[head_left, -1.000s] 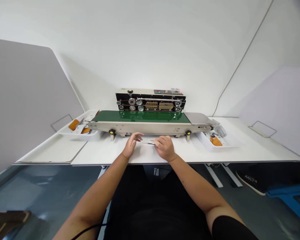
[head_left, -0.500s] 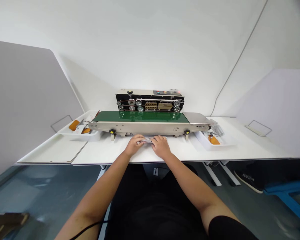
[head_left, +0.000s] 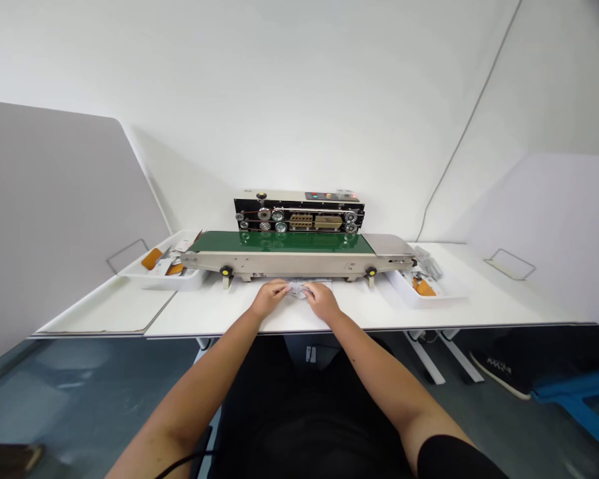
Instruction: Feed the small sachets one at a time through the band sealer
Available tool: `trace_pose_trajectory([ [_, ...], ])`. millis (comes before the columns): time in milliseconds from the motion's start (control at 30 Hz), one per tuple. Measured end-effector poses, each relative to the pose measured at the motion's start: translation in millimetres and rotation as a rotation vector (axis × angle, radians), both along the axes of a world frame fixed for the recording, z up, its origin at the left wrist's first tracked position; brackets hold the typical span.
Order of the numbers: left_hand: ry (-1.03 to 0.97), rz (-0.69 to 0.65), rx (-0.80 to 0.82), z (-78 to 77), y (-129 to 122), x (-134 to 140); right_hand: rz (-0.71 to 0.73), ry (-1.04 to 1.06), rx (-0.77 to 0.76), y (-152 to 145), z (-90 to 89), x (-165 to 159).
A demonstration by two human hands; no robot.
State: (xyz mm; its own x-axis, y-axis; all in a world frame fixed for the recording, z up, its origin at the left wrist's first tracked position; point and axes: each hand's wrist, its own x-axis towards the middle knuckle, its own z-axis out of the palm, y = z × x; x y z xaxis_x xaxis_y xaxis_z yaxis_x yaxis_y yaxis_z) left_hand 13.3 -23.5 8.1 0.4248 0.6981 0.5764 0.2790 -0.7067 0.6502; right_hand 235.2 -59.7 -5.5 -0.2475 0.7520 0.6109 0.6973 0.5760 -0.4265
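While left hand [head_left: 268,299] and right hand [head_left: 323,301] pinch clear packet [head_left: 297,290] between fingers [head_left: 281,287], it spans crosswise; long axis unclear.

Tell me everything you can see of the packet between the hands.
The packet is small, pale and crinkled, apparently clear, like thin plastic. The left hand holds its left end, the right hand its right end. It is on or just over the table (unclear which), in front of the machine. Any contents are too small to tell.
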Motion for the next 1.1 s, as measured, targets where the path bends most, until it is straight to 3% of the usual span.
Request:
trace_pose_trajectory([
  [133,-0.031,0.063,0.025,-1.7,3,-2,-0.010,0.066,-0.060,0,-0.5,0],
  [267,-0.090,0.080,-0.119,-8.3,9,-3,-0.093,0.245,-0.125,-2,2.7,3],
  [533,-0.182,-0.068,-0.356,-11.5,10,-1,-0.011,0.298,0.022,-8,8.2,6],
  [700,-0.329,-0.153,-0.524,-13.1,10,-1,0.010,0.375,-0.073,-3,7.4,5],
  [933,-0.199,-0.282,-0.493,-19.0,10,3,0.189,0.463,-0.197,3,15.2,-23],
  [1100,-0.087,-0.205,-0.407,-14.3,6,4,0.169,0.471,-0.272,12,44.9,-26],
])
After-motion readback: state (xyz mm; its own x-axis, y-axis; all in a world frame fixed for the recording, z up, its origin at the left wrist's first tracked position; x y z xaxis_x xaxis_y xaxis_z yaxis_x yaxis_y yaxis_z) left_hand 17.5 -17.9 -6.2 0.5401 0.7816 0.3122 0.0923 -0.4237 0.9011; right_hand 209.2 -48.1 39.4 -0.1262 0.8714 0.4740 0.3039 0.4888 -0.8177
